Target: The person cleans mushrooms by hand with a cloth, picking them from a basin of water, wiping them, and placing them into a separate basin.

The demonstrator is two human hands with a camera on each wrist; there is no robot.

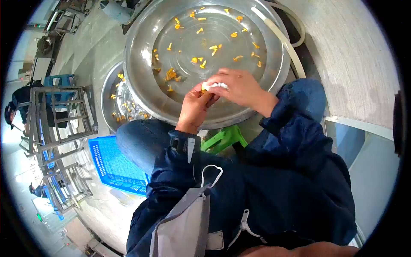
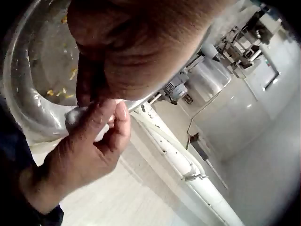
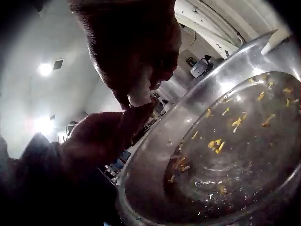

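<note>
Both hands meet above the near rim of a large metal basin (image 1: pixel 143 85) of water with small yellow mushrooms (image 1: pixel 171 74) in it. The left hand (image 1: pixel 193 107) pinches a small yellow mushroom (image 1: pixel 204 89), mostly hidden by fingers. Curled round a white cloth or sponge (image 1: pixel 217 85), the right hand (image 1: pixel 242 88) holds it against that piece. In the left wrist view the right hand (image 2: pixel 89 146) grips the white cloth (image 2: pixel 74 117). The white cloth (image 3: pixel 140 94) also shows between the dark hands in the right wrist view.
A smaller metal basin (image 1: pixel 107 92) with more yellow pieces stands at the left. Below it lies a blue plastic basket (image 1: pixel 115 167). A green stool (image 1: pixel 224 139) is between the knees. A pale hose (image 1: pixel 278 34) hangs over the large basin's right rim. Metal frames (image 1: pixel 60 120) stand far left.
</note>
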